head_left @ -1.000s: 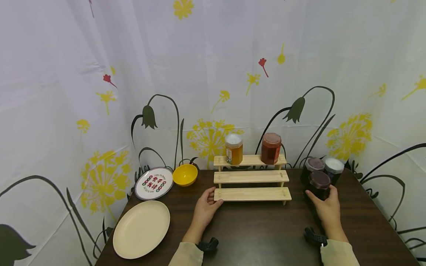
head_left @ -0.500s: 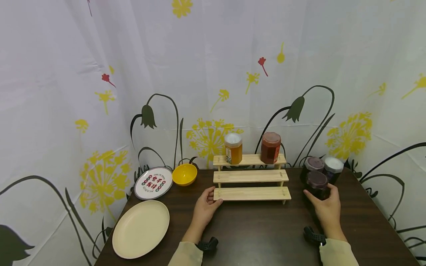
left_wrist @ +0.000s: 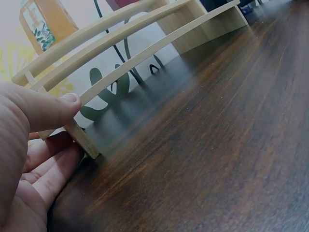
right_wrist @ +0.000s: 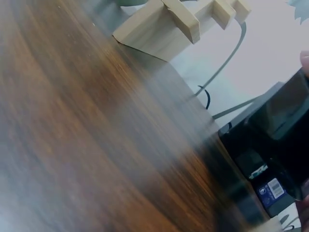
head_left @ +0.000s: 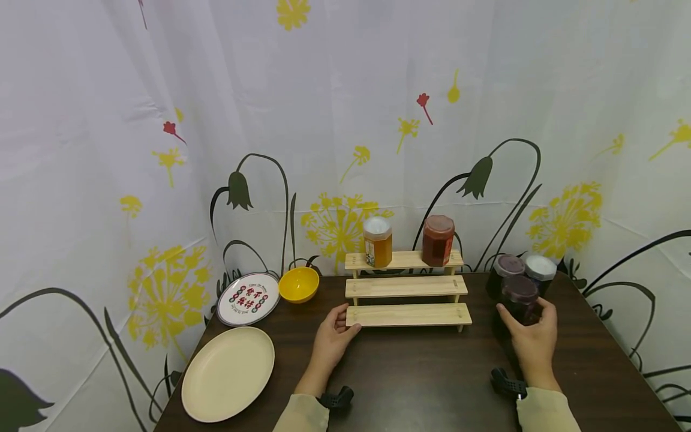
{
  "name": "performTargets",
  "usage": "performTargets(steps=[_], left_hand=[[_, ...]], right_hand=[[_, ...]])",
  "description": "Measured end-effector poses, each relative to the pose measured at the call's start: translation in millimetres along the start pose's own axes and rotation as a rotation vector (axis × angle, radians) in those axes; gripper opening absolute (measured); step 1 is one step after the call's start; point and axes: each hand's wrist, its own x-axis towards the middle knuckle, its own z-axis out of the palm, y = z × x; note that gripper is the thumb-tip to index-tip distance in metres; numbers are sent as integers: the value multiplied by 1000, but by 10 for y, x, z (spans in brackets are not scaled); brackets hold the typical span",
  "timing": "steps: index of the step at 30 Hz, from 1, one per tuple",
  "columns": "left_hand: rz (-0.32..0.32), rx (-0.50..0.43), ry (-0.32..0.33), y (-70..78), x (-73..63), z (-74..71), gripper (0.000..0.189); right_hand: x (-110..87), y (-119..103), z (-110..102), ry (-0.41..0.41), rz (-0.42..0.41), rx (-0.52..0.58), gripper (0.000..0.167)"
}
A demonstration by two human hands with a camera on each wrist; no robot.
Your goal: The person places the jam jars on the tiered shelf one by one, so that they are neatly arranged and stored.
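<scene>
Dark jar (head_left: 520,298): near the table's (head_left: 432,372) back right corner.
Right hand (head_left: 533,345): I have it clamped round that jar.
Left hand (head_left: 330,343): I pinch the rack's (head_left: 408,315) left front corner.
Jar's shift: slightly toward the right edge, with my hand; my grip seems to carry it.

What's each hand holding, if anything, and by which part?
The right hand grips the nearest dark jar by its sides, below the lid. The left hand holds the wooden rack by the left end of its lowest shelf.
</scene>
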Motion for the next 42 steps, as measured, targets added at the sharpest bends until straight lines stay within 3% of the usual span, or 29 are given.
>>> performTargets(steps=[7, 19, 28, 34, 42], left_hand=[[-3, -19, -3, -30, -5, 4, 64], [11, -35, 0, -11, -7, -6, 64], [12, -22, 2, -12, -4, 12, 63], [20, -24, -2, 4, -11, -2, 63], [27, -12, -2, -27, -18, 4, 62]], right_hand=[[-65, -52, 43, 69, -53, 62, 70], [-88, -59, 159, 129, -59, 116, 65], [-166, -296, 295, 53, -157, 128, 76], [-279, -534, 417, -53, -223, 133, 77], [-425, -683, 676, -181, -205, 260, 76]])
